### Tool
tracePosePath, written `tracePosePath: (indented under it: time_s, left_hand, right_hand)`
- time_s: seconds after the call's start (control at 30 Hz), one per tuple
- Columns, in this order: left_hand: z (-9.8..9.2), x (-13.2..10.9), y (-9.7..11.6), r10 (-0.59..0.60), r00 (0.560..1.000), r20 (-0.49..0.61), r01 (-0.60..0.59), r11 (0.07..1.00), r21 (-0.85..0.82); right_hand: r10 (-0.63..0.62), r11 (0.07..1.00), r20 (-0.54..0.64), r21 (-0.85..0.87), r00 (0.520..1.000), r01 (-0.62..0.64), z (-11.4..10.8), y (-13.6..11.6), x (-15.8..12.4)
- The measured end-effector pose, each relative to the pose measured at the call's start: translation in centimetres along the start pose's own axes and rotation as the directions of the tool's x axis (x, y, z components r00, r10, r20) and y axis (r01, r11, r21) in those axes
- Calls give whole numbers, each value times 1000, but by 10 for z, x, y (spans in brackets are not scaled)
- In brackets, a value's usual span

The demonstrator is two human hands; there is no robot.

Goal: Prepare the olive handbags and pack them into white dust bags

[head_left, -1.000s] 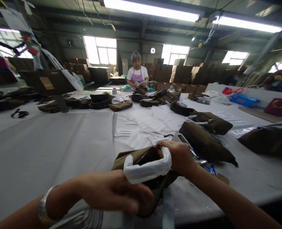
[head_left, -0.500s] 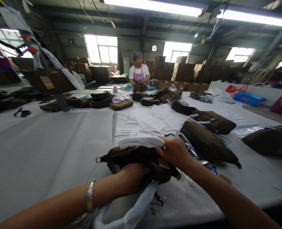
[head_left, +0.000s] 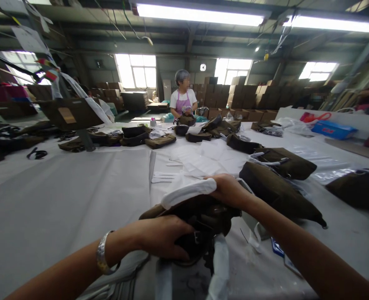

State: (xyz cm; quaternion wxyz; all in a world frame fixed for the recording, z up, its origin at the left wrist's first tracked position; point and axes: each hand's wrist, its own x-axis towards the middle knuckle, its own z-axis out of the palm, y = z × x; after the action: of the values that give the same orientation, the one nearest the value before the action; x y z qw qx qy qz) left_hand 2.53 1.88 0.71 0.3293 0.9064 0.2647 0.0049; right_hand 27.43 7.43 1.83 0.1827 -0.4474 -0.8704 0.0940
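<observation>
Lower centre, olive bag (head_left: 203, 213) on counter (head_left: 62, 196). Near edge inside left hand (head_left: 162, 238) grip, clamped tight; right hand (head_left: 228, 191) grip pinches white paper (head_left: 187, 192) at bag top.

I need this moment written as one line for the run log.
left hand: grips olive bag | right hand: holds white paper wad on bag top | table: other bags beyond
</observation>
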Motion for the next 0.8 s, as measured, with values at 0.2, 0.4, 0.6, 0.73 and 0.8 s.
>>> tracePosePath:
  time_s: [0.2,0.4,0.6,0.73,0.8]
  left_hand:
    - [-28,-39,5,49,995,-82,-66,975,-214]
    - [-25,-89,-46,-265,777,-572,-377,532,-759]
    - [-34,-82,-72,-675,467,-571,-576,258,-776]
    - [-38,-71,-103,-790,353,-501,-552,256,-794]
    - [-35,-61,-118,-794,368,-483,-487,278,-828]
  right_hand:
    - [-69,992,74,108,995,61,-4,14,10]
    - [-62,985,104,167,993,44,-7,25,15]
    - [-48,983,132,184,990,23,-8,19,18]
    - [-9,983,120,183,993,-13,-7,17,13]
    - [-1,982,120,188,993,-22,-7,15,10]
